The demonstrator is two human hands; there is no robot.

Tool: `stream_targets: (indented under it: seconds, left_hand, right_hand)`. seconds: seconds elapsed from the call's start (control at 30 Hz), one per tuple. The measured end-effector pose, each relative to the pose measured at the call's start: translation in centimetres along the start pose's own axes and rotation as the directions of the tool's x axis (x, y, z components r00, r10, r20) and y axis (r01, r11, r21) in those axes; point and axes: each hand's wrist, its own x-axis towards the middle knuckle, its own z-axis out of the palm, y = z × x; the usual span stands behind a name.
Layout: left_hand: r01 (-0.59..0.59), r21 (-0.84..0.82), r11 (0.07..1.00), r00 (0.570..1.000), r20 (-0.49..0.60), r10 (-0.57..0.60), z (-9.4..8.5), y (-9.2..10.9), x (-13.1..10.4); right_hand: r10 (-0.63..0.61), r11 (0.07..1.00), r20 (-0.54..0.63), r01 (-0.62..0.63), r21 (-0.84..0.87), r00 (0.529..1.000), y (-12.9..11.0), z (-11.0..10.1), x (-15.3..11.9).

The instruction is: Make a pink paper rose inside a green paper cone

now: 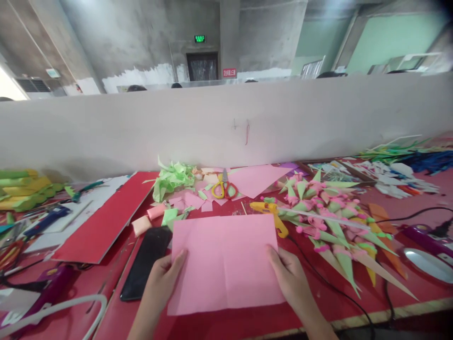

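Note:
A sheet of pink paper [226, 269] with a crease down its middle is spread between my two hands, just above the red table. My left hand [164, 274] pinches its left edge, thumb on top and the other fingers behind. At the right edge, my right hand [288, 271] grips the sheet the same way. Close to my left hand lies a black phone [146, 262]. Beyond the sheet's right corner is a yellow glue gun [271, 212] with a glue stick in it. Scissors [224, 186] with yellow and red handles rest behind the sheet on paper scraps.
Cone-shaped pink and green paper pieces [332, 212] pile up on the right. Crumpled green paper [174, 179] sits at the back. A red board [109, 215] lies on the left. Black cables run along the right side. A white partition [198, 127] borders the table's far edge.

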Motion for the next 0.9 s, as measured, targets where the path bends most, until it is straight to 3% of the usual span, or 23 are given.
stream_targets:
  seconds: [0.13,0.3,0.77,0.9]
  left_hand:
    - [-0.083,0.065,0.994,0.992,-0.085,0.088,0.1,-0.6,0.2]
    - [-0.066,0.041,0.997,0.997,-0.040,0.068,-0.5,-0.5,-0.2]
    - [-0.060,0.048,0.997,0.996,-0.057,0.063,-1.2,-0.3,-1.9]
    - [-0.019,0.072,0.997,0.999,0.038,0.016,-1.6,-0.1,-1.5]
  right_hand:
    - [-0.025,0.999,-0.046,0.024,-0.030,0.999,0.2,0.7,0.2]
    - [-0.058,0.996,-0.058,0.054,-0.072,0.997,0.2,0.6,0.1]
    - [-0.026,0.997,-0.025,0.024,-0.070,0.999,-1.4,-0.4,-1.0]
    - [-0.008,0.997,0.062,0.013,-0.070,0.998,-1.2,-1.1,-0.7]
